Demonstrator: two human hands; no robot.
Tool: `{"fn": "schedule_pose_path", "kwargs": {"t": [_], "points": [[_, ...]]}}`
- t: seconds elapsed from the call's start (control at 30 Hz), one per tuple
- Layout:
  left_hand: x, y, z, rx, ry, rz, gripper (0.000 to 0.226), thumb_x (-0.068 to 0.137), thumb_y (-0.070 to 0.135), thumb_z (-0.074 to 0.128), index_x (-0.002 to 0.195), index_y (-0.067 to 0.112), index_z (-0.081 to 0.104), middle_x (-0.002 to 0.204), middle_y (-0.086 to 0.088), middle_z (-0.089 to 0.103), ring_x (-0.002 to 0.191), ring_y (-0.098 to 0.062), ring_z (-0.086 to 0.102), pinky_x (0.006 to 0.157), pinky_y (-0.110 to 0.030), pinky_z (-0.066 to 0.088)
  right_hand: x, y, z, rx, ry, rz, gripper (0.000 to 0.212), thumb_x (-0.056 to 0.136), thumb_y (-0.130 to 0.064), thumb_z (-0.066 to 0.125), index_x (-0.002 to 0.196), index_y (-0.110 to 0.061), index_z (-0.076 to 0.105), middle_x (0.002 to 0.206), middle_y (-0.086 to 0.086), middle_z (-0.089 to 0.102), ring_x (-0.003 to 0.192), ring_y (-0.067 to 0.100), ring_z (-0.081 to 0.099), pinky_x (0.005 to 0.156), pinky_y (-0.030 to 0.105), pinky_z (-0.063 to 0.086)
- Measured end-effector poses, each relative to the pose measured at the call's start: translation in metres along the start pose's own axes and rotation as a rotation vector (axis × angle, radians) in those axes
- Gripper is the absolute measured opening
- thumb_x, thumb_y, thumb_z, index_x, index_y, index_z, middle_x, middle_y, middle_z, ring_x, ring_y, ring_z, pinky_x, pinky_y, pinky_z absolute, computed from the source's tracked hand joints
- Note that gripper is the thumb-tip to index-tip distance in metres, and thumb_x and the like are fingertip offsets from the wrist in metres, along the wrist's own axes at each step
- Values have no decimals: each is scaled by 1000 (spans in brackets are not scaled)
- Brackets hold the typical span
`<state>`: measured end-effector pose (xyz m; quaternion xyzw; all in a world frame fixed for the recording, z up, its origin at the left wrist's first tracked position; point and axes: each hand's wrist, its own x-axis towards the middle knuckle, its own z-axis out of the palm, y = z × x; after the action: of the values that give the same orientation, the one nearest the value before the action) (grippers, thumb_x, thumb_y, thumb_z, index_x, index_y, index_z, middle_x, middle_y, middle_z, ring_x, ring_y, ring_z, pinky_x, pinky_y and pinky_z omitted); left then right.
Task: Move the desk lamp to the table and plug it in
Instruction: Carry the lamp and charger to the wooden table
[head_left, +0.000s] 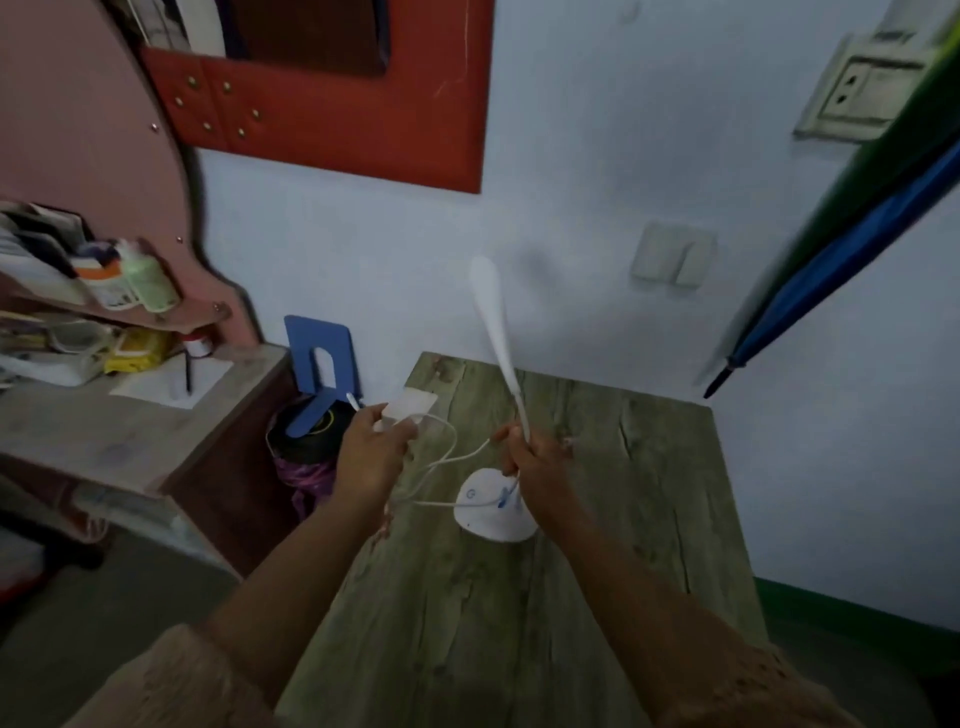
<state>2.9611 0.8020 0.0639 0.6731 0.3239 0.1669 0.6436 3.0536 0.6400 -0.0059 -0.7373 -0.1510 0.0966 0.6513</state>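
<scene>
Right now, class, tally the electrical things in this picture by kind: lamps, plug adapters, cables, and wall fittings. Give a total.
Desk lamp, held by the right hand: 1
Plug adapter, in the left hand: 1
Cable: 1
Wall socket: 1
Wall switch: 1
Total: 5

White desk lamp (495, 506) stands with its round base on the wooden bench (623, 493), base showing a blue power symbol, thin neck rising to a long flat head tilted up and left toward the wall. Its white cord (441, 457) loops off the base, slack over the bench's left edge, to a white plug adapter (410, 406). Wall socket (865, 93) sits high on the wall, well apart from the plug.
</scene>
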Motion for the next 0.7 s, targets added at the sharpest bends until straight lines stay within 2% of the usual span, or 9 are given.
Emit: {"fn": "schedule_pose_path", "kwargs": {"t": [0.1, 0.27, 0.37, 0.47, 0.53, 0.63, 0.7], "points": [[20, -5, 6, 2, 30, -30, 29, 87, 13, 57, 115, 5, 56, 71, 0, 50, 51, -10, 41, 44, -23, 32, 26, 13, 4, -28, -47, 16, 32, 99, -15, 41, 78, -25, 64, 56, 0, 50, 52, 8, 50, 53, 21, 42], [38, -11, 8, 6, 36, -42, 27, 88, 14, 56, 113, 3, 56, 64, 2, 48, 47, -9, 38, 41, -22, 30, 43, 28, 7, -16, -80, 7, 32, 98, -12, 42, 79, -23, 66, 50, -9, 51, 46, -2, 49, 48, 10, 41], [42, -10, 8, -3, 28, -45, 27, 88, 15, 56, 113, 4, 56, 64, 2, 48, 45, -8, 37, 35, -17, 30, 44, 29, 7, -1, -97, 10, 31, 99, -12, 41, 83, -22, 65, 53, -11, 53, 50, 1, 50, 51, 13, 42], [38, -9, 5, -11, 11, -40, 29, 89, 15, 56, 115, 3, 55, 66, 1, 48, 45, -8, 37, 31, -14, 30, 42, 21, 5, 10, -128, 21, 21, 98, -10, 44, 95, -21, 62, 66, 1, 53, 61, 11, 53, 58, 20, 45], [32, -7, 2, -23, -2, -45, 29, 89, 15, 56, 116, 4, 54, 66, 1, 48, 46, -9, 37, 31, -13, 30, 39, 14, 2, -6, -168, 41, 20, 95, -9, 49, 110, -20, 56, 82, 5, 58, 73, 14, 57, 64, 19, 50], [18, -1, -9, -57, -24, -50, 29, 89, 14, 55, 116, 3, 54, 64, 1, 46, 45, -9, 35, 31, -13, 29, 29, -2, -2, -126, -245, 113, 52, 93, -18, 56, 139, -16, 33, 115, 4, 53, 100, 11, 56, 76, 15, 50], [10, 4, -16, -100, -45, -47, 29, 90, 13, 55, 117, 2, 53, 61, 1, 44, 38, -5, 34, 31, -12, 28, 21, -13, -5, -179, -281, 140, 70, 91, -22, 59, 147, -15, 17, 134, 8, 45, 122, 22, 49, 96, 34, 48]]}}
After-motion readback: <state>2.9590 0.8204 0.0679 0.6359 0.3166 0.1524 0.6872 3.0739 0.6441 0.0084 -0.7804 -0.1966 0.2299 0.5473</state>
